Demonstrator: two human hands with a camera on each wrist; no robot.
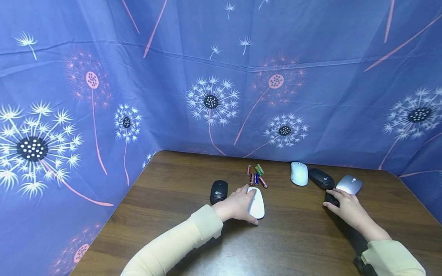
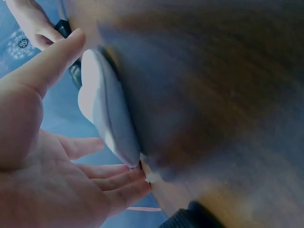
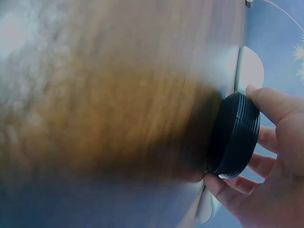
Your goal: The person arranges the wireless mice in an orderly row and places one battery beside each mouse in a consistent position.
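Note:
A white computer mouse (image 1: 256,205) lies on the table beneath my left hand (image 1: 238,205). In the left wrist view, the thumb and fingers are spread around the white mouse (image 2: 107,107), the thumb apart from its near end and fingertips close to the far end. Whether they touch it, I cannot tell. My right hand (image 1: 348,209) grips a small black mouse (image 1: 331,198) at the right of the table. Thumb and finger press on opposite ends of this black mouse (image 3: 235,135), whose side is ridged, in the right wrist view.
Another black mouse (image 1: 219,191) sits left of my left hand. Several small batteries (image 1: 256,175) lie behind the white mouse. At the back right rest a second white mouse (image 1: 299,173), a black mouse (image 1: 321,178) and a silver mouse (image 1: 349,184). A blue patterned cloth (image 1: 241,96) hangs behind the table.

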